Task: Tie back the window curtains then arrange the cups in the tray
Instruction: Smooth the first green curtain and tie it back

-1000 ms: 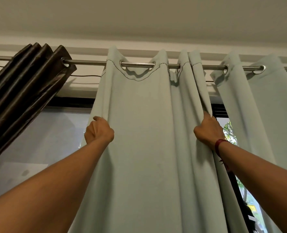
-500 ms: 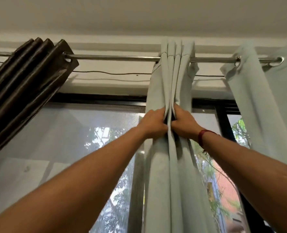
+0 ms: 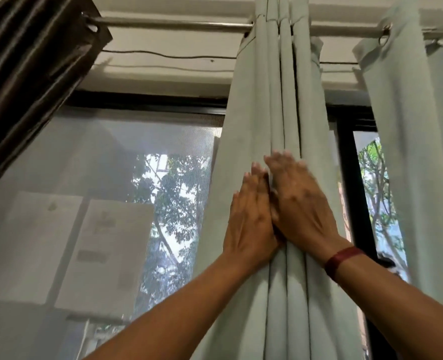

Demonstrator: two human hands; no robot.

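Note:
A pale green curtain (image 3: 287, 100) hangs bunched into tight vertical folds from a metal rod (image 3: 173, 23). My left hand (image 3: 250, 219) lies flat on the left side of the bunch, fingers straight and pointing up. My right hand (image 3: 297, 201), with a red band at the wrist, lies flat on the front of the folds beside it, fingers straight and slightly blurred. The two hands touch each other at the thumbs. No cups or tray are in view.
A dark brown curtain (image 3: 25, 74) hangs gathered at the upper left. Another pale green panel (image 3: 417, 152) hangs at the right. Between them a mesh-screened window (image 3: 111, 203) with a black frame (image 3: 350, 178) shows trees outside.
The spread green panel was pushed together into a narrow bunch. My hands then let go of their grip on the folds and now lie flat on them. The view has dropped lower.

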